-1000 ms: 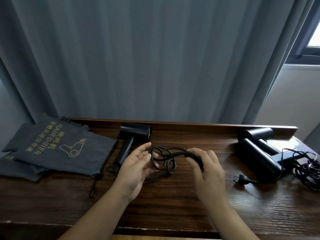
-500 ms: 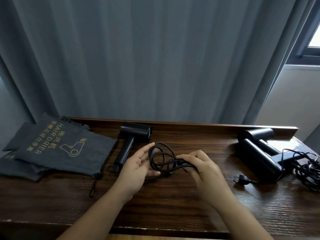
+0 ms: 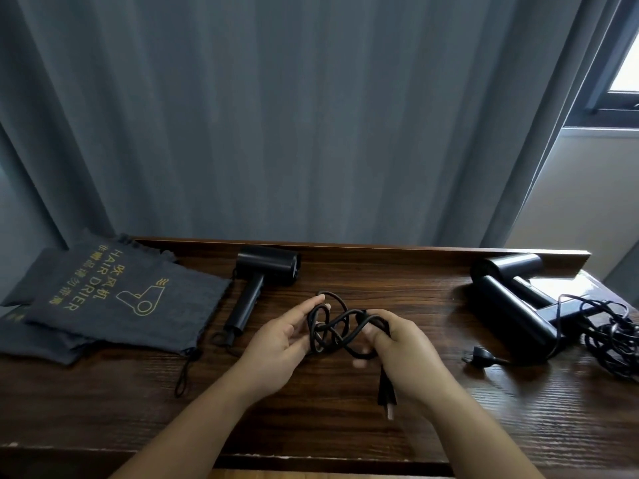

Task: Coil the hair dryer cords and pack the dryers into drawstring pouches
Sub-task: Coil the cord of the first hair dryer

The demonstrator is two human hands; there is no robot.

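Observation:
A black hair dryer lies on the dark wooden table, its handle pointing toward me. Its black cord is bundled in loops between my hands, just above the table. My left hand holds the loops with fingers through them. My right hand grips the other side of the bundle, and the plug hangs down below that hand. Dark grey drawstring pouches printed "HAIR DRIER" lie flat at the left.
Two more black dryers lie at the right with a tangled cord and a loose plug on the table. A raised wooden ledge and grey curtain back the table.
My right hand has drawn nearer to me and lower, wrapping the cord round the loops. The plug now hangs below it. My left hand stays holding the loops.

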